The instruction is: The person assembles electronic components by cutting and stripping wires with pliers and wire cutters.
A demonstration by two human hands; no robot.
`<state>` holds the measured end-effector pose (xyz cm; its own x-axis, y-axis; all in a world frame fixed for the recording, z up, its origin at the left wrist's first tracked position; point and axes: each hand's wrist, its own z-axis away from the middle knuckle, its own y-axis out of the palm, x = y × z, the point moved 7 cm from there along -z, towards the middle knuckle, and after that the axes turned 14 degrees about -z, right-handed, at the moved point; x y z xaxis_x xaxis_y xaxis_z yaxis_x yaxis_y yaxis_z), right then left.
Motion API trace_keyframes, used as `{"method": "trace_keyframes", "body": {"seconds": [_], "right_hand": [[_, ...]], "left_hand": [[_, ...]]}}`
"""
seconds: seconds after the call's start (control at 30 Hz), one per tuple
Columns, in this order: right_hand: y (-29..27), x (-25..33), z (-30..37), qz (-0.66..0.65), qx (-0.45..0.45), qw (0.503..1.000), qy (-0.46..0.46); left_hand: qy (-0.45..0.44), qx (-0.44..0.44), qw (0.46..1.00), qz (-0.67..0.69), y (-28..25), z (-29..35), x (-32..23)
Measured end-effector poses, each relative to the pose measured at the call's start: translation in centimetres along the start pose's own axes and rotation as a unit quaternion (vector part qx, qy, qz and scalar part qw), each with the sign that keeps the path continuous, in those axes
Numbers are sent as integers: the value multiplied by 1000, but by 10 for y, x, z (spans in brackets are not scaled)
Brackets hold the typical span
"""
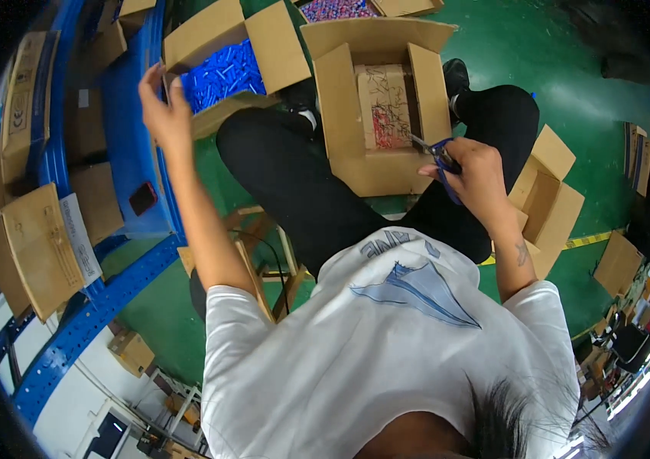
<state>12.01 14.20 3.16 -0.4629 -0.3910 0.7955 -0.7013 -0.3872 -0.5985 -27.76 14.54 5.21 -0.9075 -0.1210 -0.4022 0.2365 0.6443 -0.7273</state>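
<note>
My left hand (166, 115) is raised at the left edge of an open carton (206, 34) filled with small blue cylinders (225, 75). Its thumb and fingers are apart, and I see nothing between them. In my right hand (480, 174) is a pair of pliers (441, 157) with dark blue handles; the metal jaws point left over an open cardboard box (344, 99) between my legs. A brown cardboard piece (371, 88) lies inside that box, with thin dark and red scraps (388, 126) scattered on it.
A blue metal rack (122, 153) stands on my left, carrying cartons and a dark phone (143, 199). Another box (340, 9) of small colourful pieces sits at the far side. An open carton (543, 203) is beside my right leg on the green floor (570, 99).
</note>
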Motion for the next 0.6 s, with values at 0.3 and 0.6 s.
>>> {"method": "trace_keyframes", "body": {"seconds": [0.3,0.6], "right_hand": [[10,-36,-28,-318,76,934,143],[32,-103,-90,-711,-96,640,275]], "left_hand": [[39,201,974,94,135,-53,-2],[99,335,935,60,370,-74,-54]]}}
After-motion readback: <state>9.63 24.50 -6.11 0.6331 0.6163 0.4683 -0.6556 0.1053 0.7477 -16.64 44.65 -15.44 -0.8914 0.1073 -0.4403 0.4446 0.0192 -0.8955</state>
